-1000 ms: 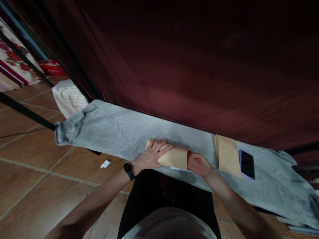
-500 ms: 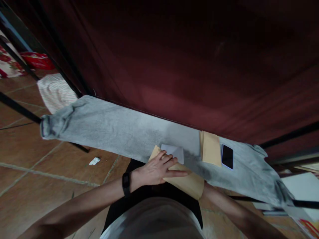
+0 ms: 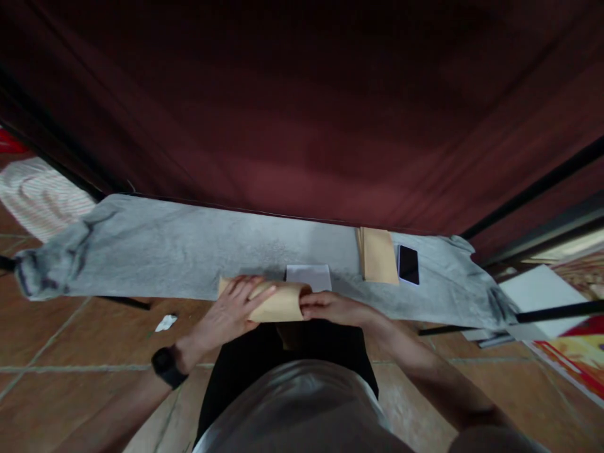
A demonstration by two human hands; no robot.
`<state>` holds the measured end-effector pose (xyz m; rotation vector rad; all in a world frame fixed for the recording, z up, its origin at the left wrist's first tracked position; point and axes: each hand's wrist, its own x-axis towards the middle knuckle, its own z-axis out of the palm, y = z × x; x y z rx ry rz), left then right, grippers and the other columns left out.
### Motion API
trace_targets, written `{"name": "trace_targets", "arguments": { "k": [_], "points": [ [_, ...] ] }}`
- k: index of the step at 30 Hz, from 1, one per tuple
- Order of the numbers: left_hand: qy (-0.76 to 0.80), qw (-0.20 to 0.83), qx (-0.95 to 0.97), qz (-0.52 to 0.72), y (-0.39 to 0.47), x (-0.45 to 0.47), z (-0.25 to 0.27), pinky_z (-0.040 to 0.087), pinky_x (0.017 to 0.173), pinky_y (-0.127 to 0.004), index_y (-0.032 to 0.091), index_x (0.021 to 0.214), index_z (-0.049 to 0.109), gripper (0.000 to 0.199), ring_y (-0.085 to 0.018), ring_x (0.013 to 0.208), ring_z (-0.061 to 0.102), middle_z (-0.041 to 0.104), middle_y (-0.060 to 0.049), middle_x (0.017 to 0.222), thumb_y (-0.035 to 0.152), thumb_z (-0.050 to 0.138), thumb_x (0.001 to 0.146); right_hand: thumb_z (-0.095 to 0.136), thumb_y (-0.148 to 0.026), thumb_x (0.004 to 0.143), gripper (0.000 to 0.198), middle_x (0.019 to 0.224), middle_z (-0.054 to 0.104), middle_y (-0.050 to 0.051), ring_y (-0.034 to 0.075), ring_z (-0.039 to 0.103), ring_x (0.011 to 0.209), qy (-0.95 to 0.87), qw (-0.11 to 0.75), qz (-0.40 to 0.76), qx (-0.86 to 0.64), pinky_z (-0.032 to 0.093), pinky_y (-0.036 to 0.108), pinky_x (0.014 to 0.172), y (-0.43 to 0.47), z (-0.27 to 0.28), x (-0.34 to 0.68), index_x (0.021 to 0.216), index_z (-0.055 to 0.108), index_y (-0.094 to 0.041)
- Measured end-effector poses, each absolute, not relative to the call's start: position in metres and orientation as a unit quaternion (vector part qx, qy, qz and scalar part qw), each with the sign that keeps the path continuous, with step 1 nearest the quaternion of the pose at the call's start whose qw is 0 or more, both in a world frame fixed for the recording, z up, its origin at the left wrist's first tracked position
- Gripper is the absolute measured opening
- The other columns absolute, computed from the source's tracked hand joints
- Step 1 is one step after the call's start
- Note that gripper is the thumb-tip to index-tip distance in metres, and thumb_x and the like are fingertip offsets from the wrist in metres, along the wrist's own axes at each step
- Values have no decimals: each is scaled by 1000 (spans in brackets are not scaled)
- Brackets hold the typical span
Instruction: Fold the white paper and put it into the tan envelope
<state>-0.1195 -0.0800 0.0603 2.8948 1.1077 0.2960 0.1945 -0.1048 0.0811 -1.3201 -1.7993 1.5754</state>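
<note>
Brown paper bag [image 3: 279, 304] held level at the near edge of the cloth-covered bench [image 3: 189, 251], its mouth bulging open toward the right hand [image 3: 333, 307].
The right hand, sunk to the wrist half a second ago, has drawn back until its fingers show at the mouth, so the inside seems opened out; whether they pinch anything in there I cannot tell. The left hand [image 3: 233, 309] is clamped on the other end, and the bag has swung from a slant to nearly straight. Its thin, stiff paper curves into a tube. Just beyond lies a flat white sheet [image 3: 309, 274], then a squared stack of brown paper [image 3: 380, 257] and a glossy dark phone [image 3: 408, 265]. The bench's grey covering looks soft and rumpled; a dull maroon curtain [image 3: 306, 145] hangs behind.
</note>
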Motion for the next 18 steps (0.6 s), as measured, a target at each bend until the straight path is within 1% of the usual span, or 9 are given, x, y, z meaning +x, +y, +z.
{"name": "trace_targets", "arguments": {
  "k": [1,2,4,5,7,9,11,15,18],
  "points": [
    [396,12,912,108,-74,-137,53,38,111,-52,30,159,22,95,-36,132,48,48,-13,147,31,72,79,62,-46,85,36,107,74,4,23,69,99,-617,237,583,-472,57,40,86,-97,79,207,115,71,-26],
    [442,8,890,114,-68,-153,46,40,109,-52,27,160,18,97,-37,130,49,49,-14,144,35,72,79,58,-47,89,39,109,73,6,23,69,97,-594,269,571,-498,57,38,83,-89,75,218,117,69,-23],
    [480,3,871,108,-58,-177,35,41,108,-51,24,160,16,99,-37,128,51,51,-16,142,40,70,80,55,-44,91,37,109,71,10,23,68,99,-556,298,476,-613,55,36,84,-71,61,233,116,67,-19],
    [482,2,871,97,-53,-184,31,40,110,-51,25,160,16,98,-37,129,51,51,-15,142,40,70,80,58,-40,90,33,107,71,10,24,67,101,-543,278,400,-684,53,36,87,-63,53,236,113,67,-18],
    [471,-2,879,73,-46,-190,27,34,114,-52,25,160,17,95,-36,131,49,51,-15,142,38,69,81,67,-38,86,33,109,70,14,27,65,111,-544,190,312,-756,49,36,95,-50,35,231,110,66,-15],
    [461,-2,885,59,-39,-187,25,29,117,-54,24,160,18,96,-35,132,49,51,-15,142,38,69,79,72,-40,84,43,120,66,21,32,62,117,-542,137,265,-786,47,38,97,-44,20,217,115,63,-12],
    [457,7,888,52,-35,-181,23,29,117,-54,24,160,19,99,-35,132,49,51,-15,142,38,71,77,73,-41,83,51,127,62,25,35,61,119,-533,122,248,-800,47,41,97,-42,9,201,122,58,-11],
    [454,30,890,40,-29,-176,19,27,118,-54,25,160,20,103,-35,135,46,51,-14,143,39,73,73,75,-40,82,55,127,62,24,35,61,120,-506,113,234,-822,46,41,96,-42,0,184,126,54,-13],
    [454,50,889,35,-25,-180,15,25,120,-53,27,161,17,106,-34,136,46,49,-13,146,38,74,72,74,-37,81,49,121,66,19,32,63,115,-488,149,243,-825,47,40,95,-41,-6,186,121,56,-16]
  ]
}}
